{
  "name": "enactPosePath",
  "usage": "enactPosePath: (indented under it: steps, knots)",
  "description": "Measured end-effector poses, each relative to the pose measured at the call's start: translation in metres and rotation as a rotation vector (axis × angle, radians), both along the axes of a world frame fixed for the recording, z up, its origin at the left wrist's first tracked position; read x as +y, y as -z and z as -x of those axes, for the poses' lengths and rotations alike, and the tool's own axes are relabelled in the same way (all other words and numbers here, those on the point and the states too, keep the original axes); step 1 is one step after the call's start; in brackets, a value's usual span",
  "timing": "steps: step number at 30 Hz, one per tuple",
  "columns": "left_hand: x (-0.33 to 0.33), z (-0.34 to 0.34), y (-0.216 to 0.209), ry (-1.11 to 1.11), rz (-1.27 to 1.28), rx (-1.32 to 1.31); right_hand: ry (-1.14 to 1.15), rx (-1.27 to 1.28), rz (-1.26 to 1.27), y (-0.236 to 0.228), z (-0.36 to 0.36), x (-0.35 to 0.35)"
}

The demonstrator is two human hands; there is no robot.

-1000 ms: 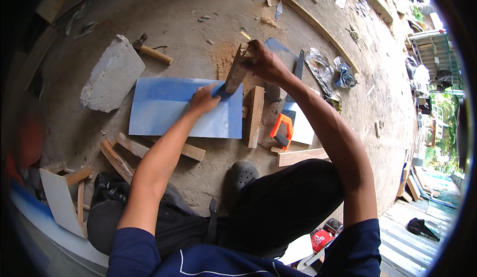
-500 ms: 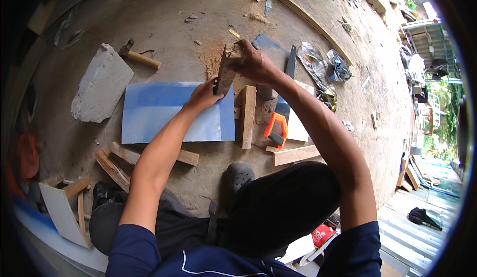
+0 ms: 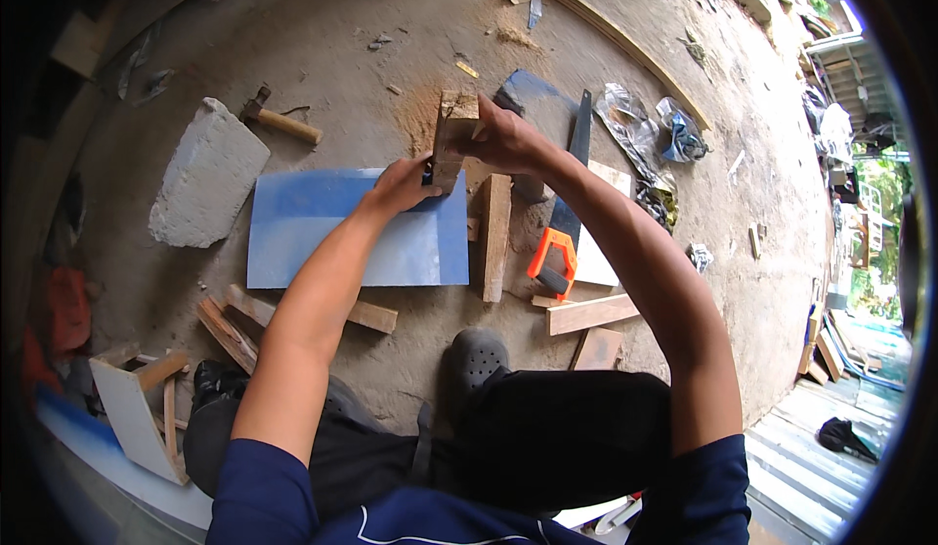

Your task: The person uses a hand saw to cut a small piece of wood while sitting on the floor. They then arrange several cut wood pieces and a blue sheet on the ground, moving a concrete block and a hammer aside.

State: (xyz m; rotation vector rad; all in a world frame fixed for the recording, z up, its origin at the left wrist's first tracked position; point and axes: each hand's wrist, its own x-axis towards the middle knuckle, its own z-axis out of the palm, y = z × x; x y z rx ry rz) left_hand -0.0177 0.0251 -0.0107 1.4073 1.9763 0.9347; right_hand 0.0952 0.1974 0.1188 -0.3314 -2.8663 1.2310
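Observation:
A short, squared wood block [image 3: 457,112] is held up between my two hands, above the far right corner of a blue and white sheet [image 3: 293,242]. My left hand [image 3: 403,185] is closed round its lower end, with a small dark part showing by the fingers that I cannot make out. My right hand [image 3: 508,141] grips the block's right side near the top; its fingertips are partly hidden behind the wood. Just below the right hand, a wood piece [image 3: 495,237] lies on the ground beside the sheet.
A handsaw with an orange handle [image 3: 554,260] lies at the right, near a wood strip [image 3: 591,314]. A hammer [image 3: 288,127] and a rough white block [image 3: 210,174] are at the left. Offcuts [image 3: 227,333] lie before my feet. A long batten [image 3: 616,37] crosses the far right.
The block has turned in my hands: its dark long side faced me before, and now its pale end and another side show. My right hand has shifted slightly right and down.

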Motion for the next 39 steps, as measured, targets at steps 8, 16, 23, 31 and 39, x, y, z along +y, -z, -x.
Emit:
enactPosePath:
  steps: [8,16,23,31,39]
  knots:
    - [0.009,-0.004,-0.019,0.051,0.189,0.042,-0.132,-0.016,0.104,0.034,-0.004,0.014]
    - [0.011,-0.002,0.000,0.060,0.222,0.047,-0.094,0.051,0.130,0.069,-0.008,0.007]
    - [0.015,-0.004,-0.005,0.066,0.285,0.138,-0.111,0.179,0.113,0.078,-0.014,0.012]
    - [0.013,-0.012,-0.008,0.053,0.339,0.086,-0.112,0.203,0.149,0.093,-0.007,0.014]
    - [-0.029,0.047,-0.071,0.161,0.867,0.489,-0.092,0.144,0.215,0.097,-0.011,0.011]
